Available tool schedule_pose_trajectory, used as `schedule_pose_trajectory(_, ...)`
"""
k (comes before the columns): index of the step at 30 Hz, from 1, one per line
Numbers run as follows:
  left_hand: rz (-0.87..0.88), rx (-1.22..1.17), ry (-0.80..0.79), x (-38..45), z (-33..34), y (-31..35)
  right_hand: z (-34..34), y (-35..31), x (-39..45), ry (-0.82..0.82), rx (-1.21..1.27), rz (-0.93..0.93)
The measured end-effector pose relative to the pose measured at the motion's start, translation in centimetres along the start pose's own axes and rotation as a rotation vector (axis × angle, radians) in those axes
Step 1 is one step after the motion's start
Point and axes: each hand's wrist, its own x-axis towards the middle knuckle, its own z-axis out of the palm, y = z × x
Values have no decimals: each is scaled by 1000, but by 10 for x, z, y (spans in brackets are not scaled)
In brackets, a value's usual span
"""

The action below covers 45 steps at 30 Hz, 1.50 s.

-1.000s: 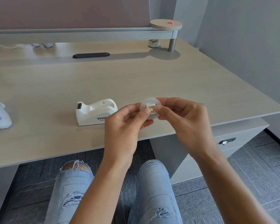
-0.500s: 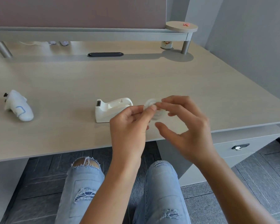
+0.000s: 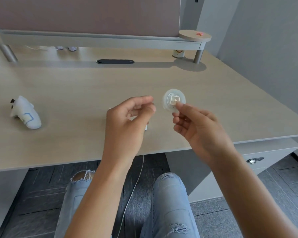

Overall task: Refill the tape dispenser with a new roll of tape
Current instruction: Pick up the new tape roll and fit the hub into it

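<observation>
The new tape roll [image 3: 169, 96], clear with a white square hub in its centre, is held upright above the desk, its flat face toward me. My right hand [image 3: 196, 127] grips it at the lower edge with thumb and fingertips. A short gap to the left, my left hand [image 3: 126, 124] has its fingers loosely curled, apart from the roll, and I see nothing in it. Behind that hand the white tape dispenser [image 3: 146, 127] stands on the desk, almost wholly hidden, only slivers showing.
The wooden desk [image 3: 76, 86] carries a white controller [image 3: 27, 114] at the left and a black cable slot [image 3: 115, 61] at the back. A raised shelf [image 3: 93, 40] runs along the rear, a small cup [image 3: 178, 53] beneath it. A drawer unit [image 3: 265, 152] sits right.
My left hand has let go of the roll and drawn back to the left. My right hand has carried the roll up and to the right. The view has shifted left.
</observation>
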Motion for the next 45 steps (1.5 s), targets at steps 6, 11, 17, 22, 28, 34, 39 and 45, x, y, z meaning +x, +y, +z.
schedule_pose_trajectory(6, 25, -19, -80, -6, 0, -1, 6, 0, -6, -66, 79, 181)
schedule_pose_trajectory(11, -7, -26, -49, -7, -6, -2, 12, 5, -5, -91, 145, 288)
schedule_pose_trajectory(17, -87, -94, 15, 0, -10, 2, 20, 6, 0, -76, 69, 213)
schedule_pose_trajectory(22, -279, -189, -101, 17, -15, 9, 24, 4, 5, -103, -41, 155)
schedule_pose_trajectory(28, -373, -220, -128, 31, -20, 10, 23, 5, 11, -136, -45, 193)
schedule_pose_trajectory(34, -407, -240, -95, 32, -20, 4, 23, 10, 16, -156, 16, 265)
schedule_pose_trajectory(39, -368, -207, -42, 29, -18, -4, 22, 12, 21, -166, 19, 278)
schedule_pose_trajectory(45, -327, -177, -60, 27, -22, -7, 22, 8, 27, -214, -45, 187)
